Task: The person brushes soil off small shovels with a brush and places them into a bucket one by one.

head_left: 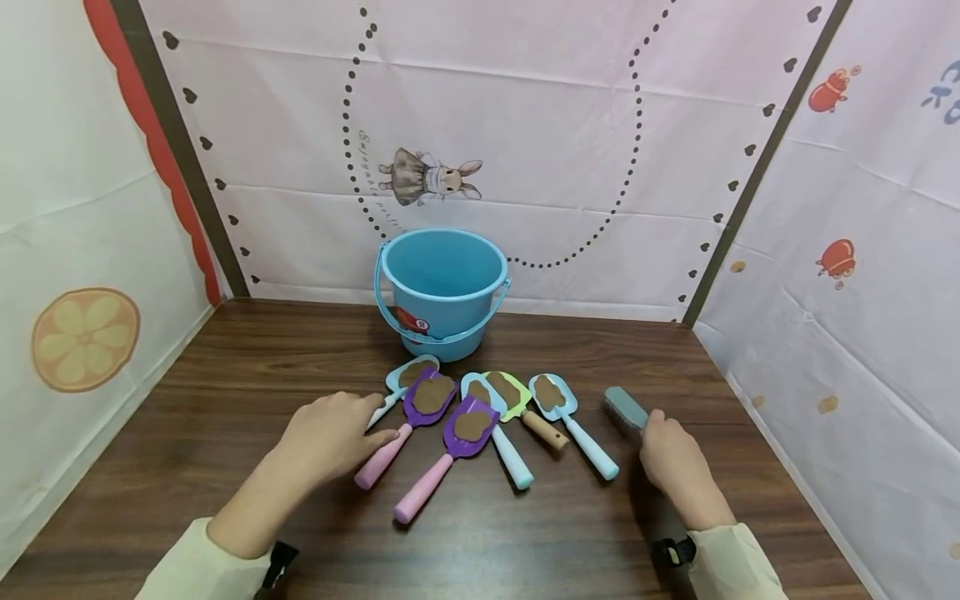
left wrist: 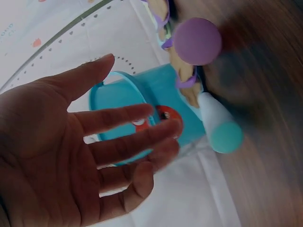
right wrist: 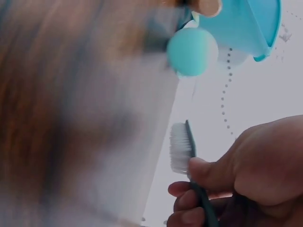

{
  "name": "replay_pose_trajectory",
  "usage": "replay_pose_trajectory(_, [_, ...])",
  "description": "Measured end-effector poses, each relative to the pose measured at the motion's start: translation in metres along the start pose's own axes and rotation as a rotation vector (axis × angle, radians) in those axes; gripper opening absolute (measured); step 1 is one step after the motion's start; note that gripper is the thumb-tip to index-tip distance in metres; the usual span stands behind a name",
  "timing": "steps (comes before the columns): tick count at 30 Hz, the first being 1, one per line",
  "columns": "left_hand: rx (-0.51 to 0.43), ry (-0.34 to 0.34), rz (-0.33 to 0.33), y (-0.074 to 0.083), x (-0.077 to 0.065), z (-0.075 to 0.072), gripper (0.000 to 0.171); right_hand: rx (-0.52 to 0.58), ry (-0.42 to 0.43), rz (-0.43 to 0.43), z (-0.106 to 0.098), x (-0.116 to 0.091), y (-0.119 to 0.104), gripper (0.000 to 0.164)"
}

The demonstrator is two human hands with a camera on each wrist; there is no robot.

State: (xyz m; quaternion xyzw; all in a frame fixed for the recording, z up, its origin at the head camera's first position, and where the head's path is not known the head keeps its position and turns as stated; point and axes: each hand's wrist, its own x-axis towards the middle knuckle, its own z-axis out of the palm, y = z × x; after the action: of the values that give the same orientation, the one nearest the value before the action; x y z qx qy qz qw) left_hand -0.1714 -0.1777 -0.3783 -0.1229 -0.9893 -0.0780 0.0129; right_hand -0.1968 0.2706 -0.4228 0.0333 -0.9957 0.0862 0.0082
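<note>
My left hand [head_left: 335, 435] hovers over the left end of a row of toy shovels, its fingers loosely spread; the left wrist view shows a bare palm [left wrist: 47, 146]. Nearest to it are a light blue shovel [head_left: 414, 372], partly hidden by the fingers, and a purple shovel with a pink handle [head_left: 382, 458]. Another purple shovel [head_left: 423, 492] lies in front, overlapping a light blue one [head_left: 513, 458]. Brown patches cover the scoops. On the right, my right hand [head_left: 675, 458] grips a grey-green brush [head_left: 626, 407] by its handle; white bristles [right wrist: 180, 149] show in the right wrist view.
A light blue bucket [head_left: 450, 321] with its handle down stands behind the shovels. A green shovel with a wooden handle [head_left: 546, 431] and a light blue shovel [head_left: 588, 446] lie right of the middle. Printed cloth walls [head_left: 525, 142] enclose the brown wooden table [head_left: 300, 342].
</note>
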Motion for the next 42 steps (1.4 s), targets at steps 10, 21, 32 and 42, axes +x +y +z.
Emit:
replay_pose_trajectory(10, [0.046, -0.054, 0.048, -0.020, 0.042, 0.016, 0.035, 0.029, 0.101, -0.055, -0.017, -0.013, -0.029, 0.024])
replay_pose_trajectory(21, [0.063, -0.158, -0.025, -0.027, 0.066, 0.044, 0.036, 0.043, 0.204, -0.104, -0.029, -0.026, -0.053, 0.016])
replay_pose_trajectory(32, [-0.019, -0.147, -0.068, -0.027, 0.068, 0.050, 0.022, 0.065, 0.217, -0.119, -0.029, -0.030, -0.055, 0.015])
replay_pose_trajectory(42, [0.039, -0.081, -0.187, -0.043, 0.053, 0.044, 0.024, 0.061, 0.236, -0.125, -0.026, -0.035, -0.058, 0.015])
